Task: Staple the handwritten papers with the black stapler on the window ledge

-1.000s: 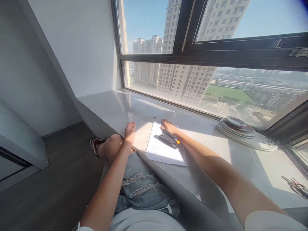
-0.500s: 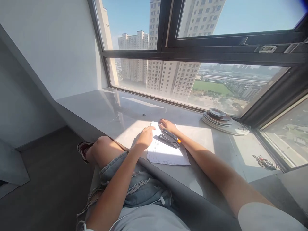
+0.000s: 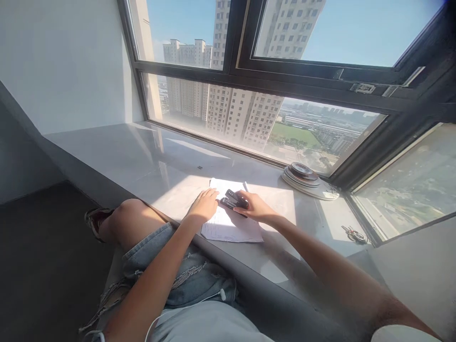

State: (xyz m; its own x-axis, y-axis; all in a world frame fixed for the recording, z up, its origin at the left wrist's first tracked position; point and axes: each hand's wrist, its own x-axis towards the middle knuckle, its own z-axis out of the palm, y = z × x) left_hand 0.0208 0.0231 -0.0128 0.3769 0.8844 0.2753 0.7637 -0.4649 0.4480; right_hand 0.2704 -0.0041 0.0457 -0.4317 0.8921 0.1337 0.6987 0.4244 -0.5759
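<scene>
A black stapler [image 3: 232, 200] is over the papers, its jaw end pointing left toward my other hand. My right hand [image 3: 257, 207] is closed around its right end, the fingers partly hiding it. The sheets of white paper [image 3: 230, 229] lie on the sill, with faint lines of writing visible along their left part. My left hand [image 3: 204, 206] rests on the left edge of the papers, fingers stretched out flat, their tips near the stapler's jaw end. Whether the stapler touches the paper I cannot tell.
A stack of plates [image 3: 302, 176] stands by the window at the right. Farther right lies a coiled cable or wire [image 3: 354, 234]. A small dark object [image 3: 200, 167] sits beyond the papers. My bent knee [image 3: 133, 213] is beside the front edge of the grey sill [image 3: 117, 161].
My right hand has come back from the papers' far edge and taken hold of the stapler, which was lying on the sheets. My left hand stays at the left edge. The view has shifted right.
</scene>
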